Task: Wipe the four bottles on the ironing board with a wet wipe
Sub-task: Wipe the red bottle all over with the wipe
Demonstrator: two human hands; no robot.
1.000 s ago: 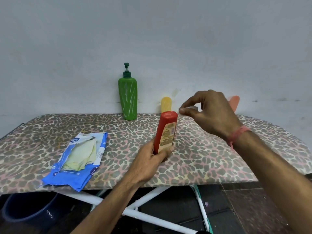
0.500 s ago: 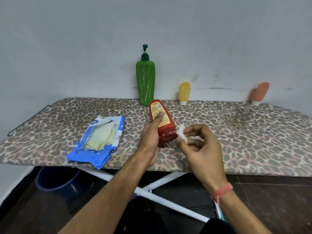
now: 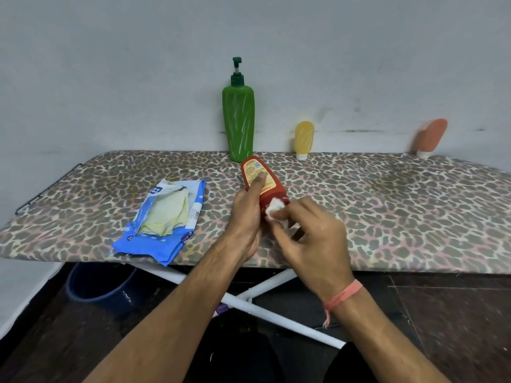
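My left hand [image 3: 247, 214] grips a red bottle [image 3: 269, 183], tilted with its base pointing away from me, above the leopard-print ironing board [image 3: 387, 205]. My right hand [image 3: 309, 236] pinches a small bunched white wet wipe [image 3: 273, 208] and presses it against the red bottle's cap end. A tall green pump bottle [image 3: 238, 120] stands upright at the board's far edge against the wall. To its right a small yellow bottle [image 3: 303, 139] stands on its white cap. An orange bottle [image 3: 431, 137] leans against the wall at the far right.
An opened blue wet-wipe packet [image 3: 163, 219] lies on the board's left part, near the front edge. Under the board are white metal legs [image 3: 257, 305] and a dark blue bucket [image 3: 102, 288] on a dark floor. A grey wall rises directly behind the board.
The red bottle went from upright to tilted with its cap toward me. My right hand came down from above the cap and now presses the wipe on the cap end.
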